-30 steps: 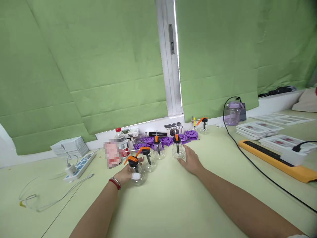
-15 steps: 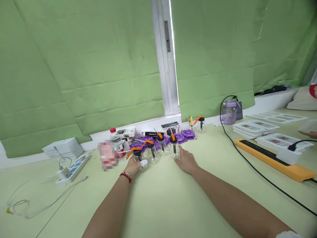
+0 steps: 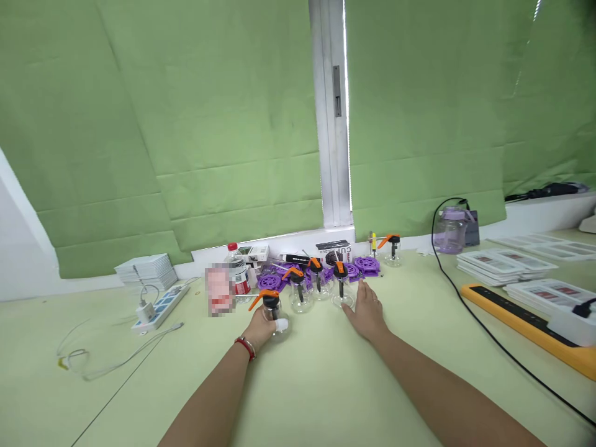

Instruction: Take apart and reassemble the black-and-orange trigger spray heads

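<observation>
My left hand (image 3: 261, 328), with a red bracelet at the wrist and a white wrap on one finger, is closed round a small clear jar with an orange-and-black pump top (image 3: 271, 307). My right hand (image 3: 367, 311) lies with fingers stretched out against another such jar (image 3: 342, 288). Two more of these jars (image 3: 300, 292) stand between the hands. Behind them lie several purple round plastic parts (image 3: 367, 266).
A water bottle with a red cap (image 3: 238, 273), a white power strip (image 3: 159, 307) with cables, a stack of white cards (image 3: 145, 270), a fifth jar (image 3: 392, 248), a purple jug (image 3: 450, 227), an orange power strip (image 3: 526, 323) and card stacks (image 3: 503, 262) are on the pale green table.
My left hand has pushed its jar farther toward the back row of jars. My right hand stays by its jar. The camera has shifted.
</observation>
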A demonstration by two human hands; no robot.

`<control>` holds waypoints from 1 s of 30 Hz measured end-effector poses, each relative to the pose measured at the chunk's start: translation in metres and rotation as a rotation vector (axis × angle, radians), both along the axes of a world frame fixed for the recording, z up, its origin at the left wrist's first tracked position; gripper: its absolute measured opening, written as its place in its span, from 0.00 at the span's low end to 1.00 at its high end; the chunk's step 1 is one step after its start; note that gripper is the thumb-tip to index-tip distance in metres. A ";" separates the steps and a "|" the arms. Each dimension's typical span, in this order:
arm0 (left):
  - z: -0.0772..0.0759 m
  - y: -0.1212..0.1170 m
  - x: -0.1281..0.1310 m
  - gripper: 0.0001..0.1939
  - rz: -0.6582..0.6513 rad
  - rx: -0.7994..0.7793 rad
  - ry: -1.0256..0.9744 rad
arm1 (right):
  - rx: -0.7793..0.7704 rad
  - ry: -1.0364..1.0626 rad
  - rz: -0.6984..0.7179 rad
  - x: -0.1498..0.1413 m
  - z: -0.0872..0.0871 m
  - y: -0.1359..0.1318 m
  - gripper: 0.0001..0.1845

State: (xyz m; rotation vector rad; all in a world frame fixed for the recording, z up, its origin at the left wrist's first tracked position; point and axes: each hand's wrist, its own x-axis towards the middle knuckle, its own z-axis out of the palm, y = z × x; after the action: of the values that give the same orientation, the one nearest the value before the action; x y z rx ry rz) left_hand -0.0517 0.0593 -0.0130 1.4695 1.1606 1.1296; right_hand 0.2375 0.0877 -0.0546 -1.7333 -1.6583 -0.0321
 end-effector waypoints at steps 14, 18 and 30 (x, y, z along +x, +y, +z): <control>0.007 -0.074 0.060 0.30 -1.073 -0.499 -0.245 | 0.016 0.244 1.017 -0.040 0.047 -0.059 0.23; 0.005 -0.072 0.051 0.33 -1.091 -0.573 -0.358 | -0.254 0.294 1.032 -0.035 0.039 -0.053 0.15; 0.002 -0.044 0.031 0.19 -0.190 -0.328 -0.303 | -0.766 0.797 0.745 -0.034 0.025 -0.040 0.12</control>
State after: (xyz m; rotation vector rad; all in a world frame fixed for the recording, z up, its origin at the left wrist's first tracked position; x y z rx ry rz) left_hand -0.0207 0.0157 -0.0111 1.0879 0.9217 0.9406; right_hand 0.2032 0.0474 -0.0298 -1.1755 -1.6263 1.5837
